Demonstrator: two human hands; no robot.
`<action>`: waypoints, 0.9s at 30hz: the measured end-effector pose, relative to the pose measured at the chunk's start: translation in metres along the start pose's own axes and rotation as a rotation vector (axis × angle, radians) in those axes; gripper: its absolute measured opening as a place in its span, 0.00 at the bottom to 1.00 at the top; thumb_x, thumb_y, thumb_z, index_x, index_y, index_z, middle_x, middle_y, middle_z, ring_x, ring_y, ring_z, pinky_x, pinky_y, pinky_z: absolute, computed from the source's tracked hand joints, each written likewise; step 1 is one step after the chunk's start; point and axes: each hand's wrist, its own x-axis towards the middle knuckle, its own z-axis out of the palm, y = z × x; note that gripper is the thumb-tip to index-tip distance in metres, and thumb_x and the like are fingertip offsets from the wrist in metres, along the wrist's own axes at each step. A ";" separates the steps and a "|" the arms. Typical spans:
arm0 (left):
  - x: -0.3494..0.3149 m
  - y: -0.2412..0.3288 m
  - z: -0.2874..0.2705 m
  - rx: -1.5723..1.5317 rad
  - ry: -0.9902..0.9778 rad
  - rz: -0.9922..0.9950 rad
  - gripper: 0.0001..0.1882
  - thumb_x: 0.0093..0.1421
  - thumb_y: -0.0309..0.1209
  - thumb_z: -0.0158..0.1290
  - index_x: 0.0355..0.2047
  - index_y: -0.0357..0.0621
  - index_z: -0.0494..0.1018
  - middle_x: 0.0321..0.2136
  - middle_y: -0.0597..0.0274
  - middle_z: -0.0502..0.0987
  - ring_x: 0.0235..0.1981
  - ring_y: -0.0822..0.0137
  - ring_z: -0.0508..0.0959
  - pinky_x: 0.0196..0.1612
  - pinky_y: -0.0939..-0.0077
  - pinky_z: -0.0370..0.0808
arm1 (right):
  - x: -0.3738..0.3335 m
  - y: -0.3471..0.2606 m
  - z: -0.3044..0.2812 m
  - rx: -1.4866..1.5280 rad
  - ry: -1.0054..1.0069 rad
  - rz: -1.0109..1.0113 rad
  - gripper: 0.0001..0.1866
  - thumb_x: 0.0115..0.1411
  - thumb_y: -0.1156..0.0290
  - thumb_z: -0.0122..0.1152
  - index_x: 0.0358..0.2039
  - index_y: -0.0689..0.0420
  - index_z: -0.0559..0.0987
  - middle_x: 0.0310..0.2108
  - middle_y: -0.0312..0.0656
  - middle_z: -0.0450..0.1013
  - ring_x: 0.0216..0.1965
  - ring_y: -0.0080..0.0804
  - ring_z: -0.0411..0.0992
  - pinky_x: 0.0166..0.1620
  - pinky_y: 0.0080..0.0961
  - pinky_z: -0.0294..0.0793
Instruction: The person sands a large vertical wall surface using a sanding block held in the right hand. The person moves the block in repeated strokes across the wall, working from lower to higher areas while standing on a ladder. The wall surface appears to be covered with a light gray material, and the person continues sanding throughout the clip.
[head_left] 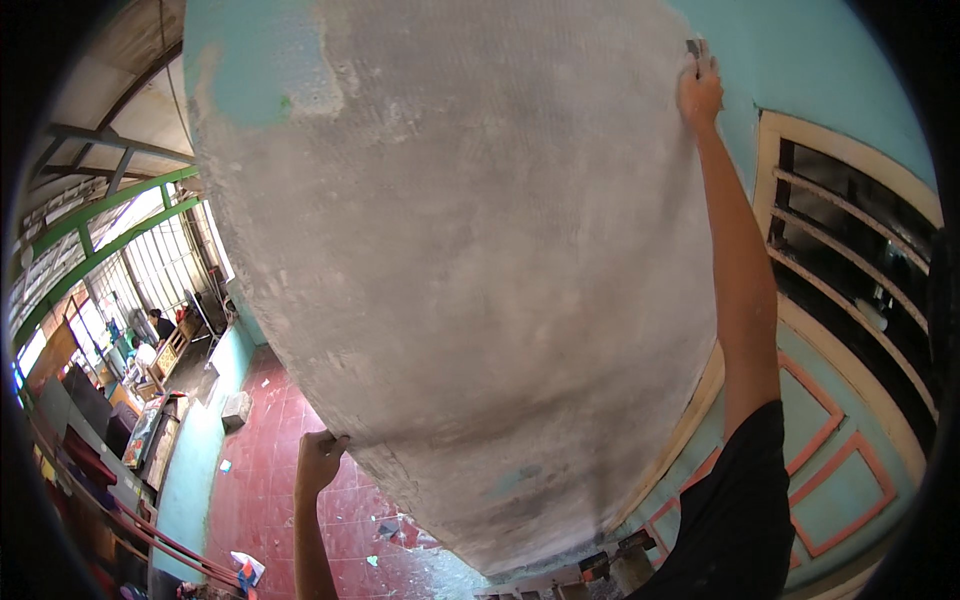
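A large wall [480, 270], bare grey-brown plaster over most of its face, fills the middle of the view. Patches of turquoise paint [260, 70] remain at its upper left. My right hand [702, 92] is raised high by the wall's upper right border, where turquoise paint begins. Its fingers close on a small dark flat piece [692, 47], held against the surface; its exact kind is too small to tell. Low on the left, my left hand [318, 462] is curled closed beside the wall's rough left edge [370, 460]. Whatever it may hold is hidden.
Right of the wall are a barred window opening [850, 250] and a turquoise panel with orange trim [840, 490]. Debris lies on the red tiled floor [265, 440]. A low turquoise wall [195, 500], a grey block [237, 410] and a distant seated person [160, 325] are at left.
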 end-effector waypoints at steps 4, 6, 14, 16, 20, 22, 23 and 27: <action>0.001 0.012 -0.001 0.049 -0.019 -0.006 0.11 0.60 0.26 0.56 0.36 0.26 0.79 0.28 0.46 0.83 0.32 0.69 0.82 0.35 0.72 0.77 | -0.033 -0.076 0.021 -0.038 -0.056 -0.225 0.28 0.68 0.65 0.49 0.68 0.34 0.63 0.67 0.48 0.60 0.65 0.50 0.61 0.67 0.44 0.58; 0.007 0.016 0.001 0.094 -0.053 0.011 0.11 0.60 0.26 0.56 0.36 0.26 0.79 0.28 0.46 0.83 0.31 0.71 0.81 0.35 0.73 0.76 | -0.042 -0.129 0.034 0.065 -0.027 -0.354 0.25 0.67 0.64 0.51 0.65 0.36 0.68 0.65 0.42 0.63 0.65 0.46 0.61 0.68 0.43 0.57; 0.008 0.009 0.009 -0.159 -0.001 0.065 0.11 0.61 0.26 0.56 0.39 0.26 0.79 0.26 0.52 0.83 0.30 0.77 0.78 0.34 0.75 0.75 | -0.130 -0.351 0.049 0.258 -0.063 -0.871 0.17 0.65 0.62 0.54 0.53 0.45 0.79 0.62 0.37 0.67 0.65 0.39 0.61 0.68 0.42 0.55; 0.002 -0.001 0.003 -0.124 0.019 0.026 0.11 0.61 0.25 0.56 0.39 0.26 0.79 0.26 0.53 0.83 0.30 0.77 0.78 0.34 0.75 0.75 | -0.158 -0.359 0.035 0.394 -0.136 -0.874 0.18 0.68 0.61 0.52 0.56 0.42 0.77 0.61 0.33 0.69 0.65 0.34 0.62 0.69 0.37 0.56; 0.002 0.001 -0.002 0.007 0.002 -0.001 0.12 0.60 0.26 0.57 0.39 0.26 0.79 0.25 0.52 0.83 0.29 0.77 0.77 0.33 0.75 0.74 | -0.137 -0.298 0.024 0.265 -0.171 -0.943 0.18 0.66 0.59 0.53 0.55 0.46 0.78 0.61 0.28 0.69 0.65 0.32 0.61 0.70 0.38 0.52; 0.002 -0.001 -0.003 0.059 -0.004 -0.009 0.12 0.59 0.27 0.57 0.37 0.26 0.79 0.23 0.52 0.82 0.27 0.78 0.75 0.31 0.75 0.73 | -0.119 -0.261 0.017 0.314 -0.191 -0.905 0.19 0.67 0.60 0.51 0.56 0.48 0.77 0.62 0.33 0.69 0.65 0.35 0.61 0.69 0.38 0.53; 0.003 -0.008 -0.003 0.060 0.003 -0.010 0.12 0.59 0.27 0.57 0.37 0.26 0.79 0.22 0.52 0.81 0.26 0.79 0.74 0.30 0.75 0.72 | -0.111 -0.246 0.005 0.347 -0.256 -0.826 0.19 0.66 0.66 0.49 0.56 0.50 0.77 0.64 0.36 0.66 0.65 0.43 0.60 0.68 0.44 0.53; 0.001 -0.008 0.004 -0.023 0.079 0.082 0.11 0.59 0.27 0.57 0.33 0.27 0.78 0.18 0.52 0.78 0.23 0.80 0.71 0.26 0.75 0.68 | -0.080 -0.163 -0.025 0.276 -0.310 -0.636 0.20 0.65 0.70 0.47 0.57 0.51 0.75 0.65 0.41 0.64 0.66 0.53 0.59 0.67 0.49 0.52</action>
